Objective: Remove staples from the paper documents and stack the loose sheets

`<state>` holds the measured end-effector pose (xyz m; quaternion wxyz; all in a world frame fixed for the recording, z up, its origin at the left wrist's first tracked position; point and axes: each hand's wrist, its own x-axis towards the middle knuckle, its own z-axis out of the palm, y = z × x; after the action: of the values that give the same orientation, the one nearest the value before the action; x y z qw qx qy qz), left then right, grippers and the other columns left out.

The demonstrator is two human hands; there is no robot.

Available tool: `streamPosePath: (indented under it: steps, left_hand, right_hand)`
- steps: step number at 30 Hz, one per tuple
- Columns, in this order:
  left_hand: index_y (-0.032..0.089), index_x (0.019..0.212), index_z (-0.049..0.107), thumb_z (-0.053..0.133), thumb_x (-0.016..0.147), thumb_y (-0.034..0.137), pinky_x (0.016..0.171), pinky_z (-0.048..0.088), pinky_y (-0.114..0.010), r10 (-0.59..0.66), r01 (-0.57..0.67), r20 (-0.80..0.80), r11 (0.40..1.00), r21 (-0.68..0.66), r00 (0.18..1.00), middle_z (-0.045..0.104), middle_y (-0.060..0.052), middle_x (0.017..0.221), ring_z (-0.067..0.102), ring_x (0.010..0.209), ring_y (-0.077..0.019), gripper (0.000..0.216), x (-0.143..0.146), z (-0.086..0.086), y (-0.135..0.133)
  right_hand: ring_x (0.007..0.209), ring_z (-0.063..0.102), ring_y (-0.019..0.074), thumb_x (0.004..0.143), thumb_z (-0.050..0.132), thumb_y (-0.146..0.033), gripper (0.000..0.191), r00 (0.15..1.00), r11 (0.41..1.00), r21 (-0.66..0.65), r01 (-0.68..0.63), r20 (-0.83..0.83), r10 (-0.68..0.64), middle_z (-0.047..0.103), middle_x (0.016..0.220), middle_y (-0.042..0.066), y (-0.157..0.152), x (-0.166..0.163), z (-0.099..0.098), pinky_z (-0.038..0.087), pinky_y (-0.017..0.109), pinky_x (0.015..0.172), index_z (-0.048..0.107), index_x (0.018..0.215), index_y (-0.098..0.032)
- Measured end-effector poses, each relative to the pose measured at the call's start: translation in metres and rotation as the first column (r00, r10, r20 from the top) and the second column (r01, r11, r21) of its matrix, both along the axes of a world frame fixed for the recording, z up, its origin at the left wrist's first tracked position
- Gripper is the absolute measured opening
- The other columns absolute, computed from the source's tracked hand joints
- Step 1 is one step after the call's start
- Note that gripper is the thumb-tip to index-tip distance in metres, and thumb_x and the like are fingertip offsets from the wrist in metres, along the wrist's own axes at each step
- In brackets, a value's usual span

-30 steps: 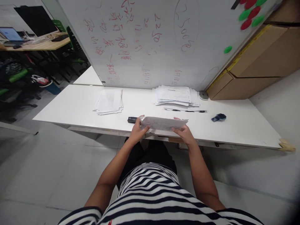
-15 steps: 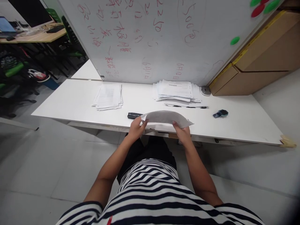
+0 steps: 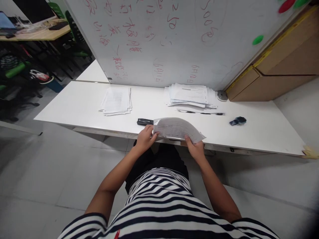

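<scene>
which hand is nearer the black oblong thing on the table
Left: the left hand is close on the near side of the black oblong thing; the right hand is farther right.

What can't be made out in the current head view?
All in the head view:
- Paper in the hands: its print is too small and blurred to read.
- Right hand: most fingers are hidden by the paper.
- Black object: its right end is hidden by the paper.
- Whiteboard: upper writing is cut off by the top edge.
</scene>
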<state>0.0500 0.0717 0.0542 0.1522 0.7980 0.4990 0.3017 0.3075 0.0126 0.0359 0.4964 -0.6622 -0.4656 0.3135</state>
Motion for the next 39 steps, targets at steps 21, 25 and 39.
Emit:
streamPosePath:
  steps: [21, 25, 39]
  left_hand:
    - [0.024, 0.115, 0.057, 0.057, 0.085, 0.049, 0.095, 0.033, -0.043, 0.075, -0.069, -0.251, 0.997, 0.032, 0.965, 0.059, -0.011, 0.116, 0.047, 0.109, -0.0293, 0.040, -0.020, -0.016, 0.054]
    - [0.023, 0.115, 0.057, 0.057, 0.085, 0.048, 0.104, 0.028, -0.046, 0.059, -0.055, -0.234, 0.998, 0.024, 0.970, 0.060, -0.011, 0.115, 0.048, 0.111, -0.0280, 0.039, -0.020, -0.016, 0.053]
    - [0.028, 0.117, 0.058, 0.029, 0.096, 0.049, 0.111, -0.001, -0.065, 0.124, -0.129, -0.044, 0.984, -0.122, 0.991, 0.054, -0.006, 0.134, 0.029, 0.139, -0.0309, 0.042, 0.002, 0.026, 0.085]
  right_hand:
    - [0.051, 0.051, 0.0123, 0.067, 0.075, -0.049, 0.041, 0.899, 0.965, -0.251, -0.073, -0.435, -0.046, 0.070, 0.080, 0.007, -0.010, -0.017, -0.015, 0.037, 0.024, 0.037, 0.069, 0.086, -0.013]
    - [0.050, 0.048, 0.0108, 0.066, 0.075, -0.050, 0.042, 0.883, 0.962, -0.239, -0.135, -0.469, 0.007, 0.068, 0.075, 0.005, -0.007, -0.028, -0.018, 0.037, 0.025, 0.038, 0.067, 0.084, -0.013]
    - [0.049, 0.047, 0.0111, 0.067, 0.073, -0.052, 0.041, 0.877, 0.956, -0.243, -0.166, -0.480, 0.030, 0.067, 0.074, 0.003, -0.009, -0.032, -0.027, 0.038, 0.026, 0.041, 0.066, 0.084, -0.015]
